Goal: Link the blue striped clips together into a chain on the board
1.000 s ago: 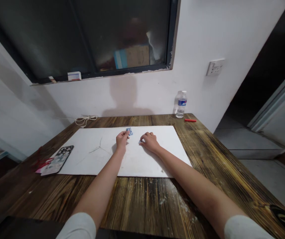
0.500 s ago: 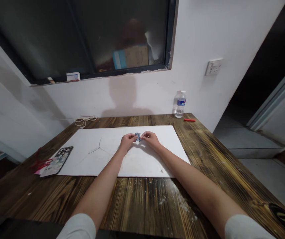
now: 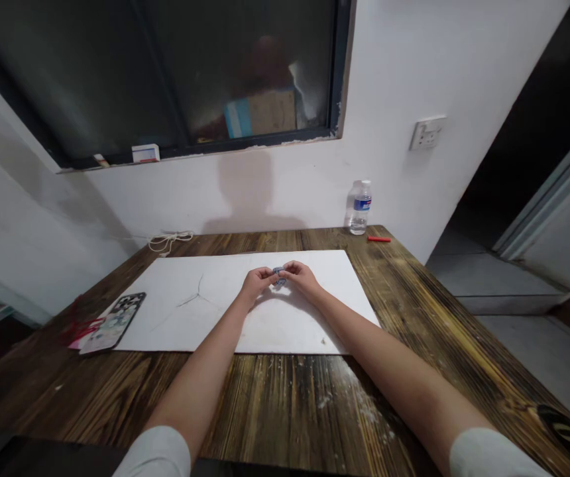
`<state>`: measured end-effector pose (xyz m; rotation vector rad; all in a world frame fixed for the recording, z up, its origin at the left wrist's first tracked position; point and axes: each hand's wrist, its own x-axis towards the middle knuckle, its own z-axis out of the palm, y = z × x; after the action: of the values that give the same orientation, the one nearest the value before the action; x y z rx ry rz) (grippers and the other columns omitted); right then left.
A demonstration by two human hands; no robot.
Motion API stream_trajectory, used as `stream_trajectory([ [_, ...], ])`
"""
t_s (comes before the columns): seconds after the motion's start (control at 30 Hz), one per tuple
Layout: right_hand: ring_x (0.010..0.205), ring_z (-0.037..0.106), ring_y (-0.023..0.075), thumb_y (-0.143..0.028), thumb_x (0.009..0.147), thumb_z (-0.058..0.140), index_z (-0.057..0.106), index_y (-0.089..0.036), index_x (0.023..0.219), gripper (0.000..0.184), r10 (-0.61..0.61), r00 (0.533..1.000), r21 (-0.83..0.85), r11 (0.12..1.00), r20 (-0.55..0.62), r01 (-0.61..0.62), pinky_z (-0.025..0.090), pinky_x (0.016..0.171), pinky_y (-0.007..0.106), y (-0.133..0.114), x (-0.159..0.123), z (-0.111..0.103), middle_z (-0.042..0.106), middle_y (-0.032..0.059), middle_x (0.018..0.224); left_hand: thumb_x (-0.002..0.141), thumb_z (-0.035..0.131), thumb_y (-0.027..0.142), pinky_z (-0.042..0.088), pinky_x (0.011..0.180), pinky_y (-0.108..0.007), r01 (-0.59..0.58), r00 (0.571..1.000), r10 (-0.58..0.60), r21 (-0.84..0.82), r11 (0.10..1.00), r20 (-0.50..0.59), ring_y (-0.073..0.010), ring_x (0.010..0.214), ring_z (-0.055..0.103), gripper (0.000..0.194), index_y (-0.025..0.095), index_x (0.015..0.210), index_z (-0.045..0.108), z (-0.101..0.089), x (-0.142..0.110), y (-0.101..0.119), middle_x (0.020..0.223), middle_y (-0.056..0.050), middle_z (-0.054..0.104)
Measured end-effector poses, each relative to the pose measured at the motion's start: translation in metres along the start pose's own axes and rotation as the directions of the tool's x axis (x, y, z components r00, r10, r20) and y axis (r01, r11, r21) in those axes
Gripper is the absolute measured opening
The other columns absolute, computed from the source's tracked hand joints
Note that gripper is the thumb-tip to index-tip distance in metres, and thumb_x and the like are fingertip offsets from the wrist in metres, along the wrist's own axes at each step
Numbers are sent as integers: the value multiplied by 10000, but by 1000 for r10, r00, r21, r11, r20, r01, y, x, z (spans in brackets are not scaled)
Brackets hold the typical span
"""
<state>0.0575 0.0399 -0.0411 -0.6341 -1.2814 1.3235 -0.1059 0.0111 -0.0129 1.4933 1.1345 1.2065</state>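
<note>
Between my two hands, just over the white board (image 3: 285, 331), is a small blue-grey patterned piece (image 3: 279, 275); it is too small to tell its kind. My left hand (image 3: 256, 283) pinches it from the left with thumb and fingertips. From the right, my right hand (image 3: 301, 277) grips it the same way, its thumb across the front. The fingertips of both hands cover part of the piece. Thin dark lines (image 3: 197, 295) are drawn on the board left of my hands.
A patterned phone case (image 3: 116, 324) overlaps the board's left edge, beside a red cord (image 3: 85, 329). Along the back of the wooden table (image 3: 285, 404) are a coiled white cable (image 3: 170, 240), a water bottle (image 3: 360, 211) and a red stick-like object (image 3: 379, 239). A wall stands behind.
The small piece has turned between my fingers, and its patterned face now looks different. My fingertips have drawn a little closer together; the arms have hardly moved.
</note>
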Motion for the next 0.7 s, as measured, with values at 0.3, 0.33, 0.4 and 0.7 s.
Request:
stream_trajectory([
  [0.3, 574, 521, 136, -485, 559, 824, 537, -213, 600, 397, 9, 992, 44, 999, -126, -3, 427, 592, 300, -4, 0, 0, 582, -22, 579, 782, 621, 369, 486, 764, -302, -90, 923, 191, 295, 951, -334, -186, 873, 625, 279, 187, 991, 658, -12, 12, -14, 1012, -68, 692],
  [0.33, 567, 513, 133, -489, 559, 821, 529, -217, 603, 402, 9, 987, 55, 999, -162, 0, 422, 582, 296, -4, 0, -1, 575, -26, 575, 795, 600, 327, 482, 818, -317, -67, 893, 235, 401, 913, -385, -192, 924, 621, 267, 194, 1022, 646, -15, 13, -17, 1064, -72, 681],
  [0.4, 552, 493, 123, -488, 562, 817, 516, -219, 601, 405, 12, 976, 61, 998, -218, 2, 405, 561, 284, -4, 1, -2, 567, -31, 566, 802, 587, 276, 458, 904, -343, 38, 867, 264, 584, 811, -422, -214, 1038, 597, 318, 205, 1111, 610, -18, 13, -21, 1165, -88, 648],
  [0.7, 508, 448, 103, -476, 589, 788, 515, -210, 594, 381, 10, 968, 32, 1000, -250, -2, 350, 523, 255, 2, 4, -6, 549, -39, 537, 869, 472, 538, 181, 1092, -565, 45, 999, 3, 942, 334, -48, -322, 1424, 196, 513, 279, 1312, 487, -6, 5, -23, 1493, -75, 393],
])
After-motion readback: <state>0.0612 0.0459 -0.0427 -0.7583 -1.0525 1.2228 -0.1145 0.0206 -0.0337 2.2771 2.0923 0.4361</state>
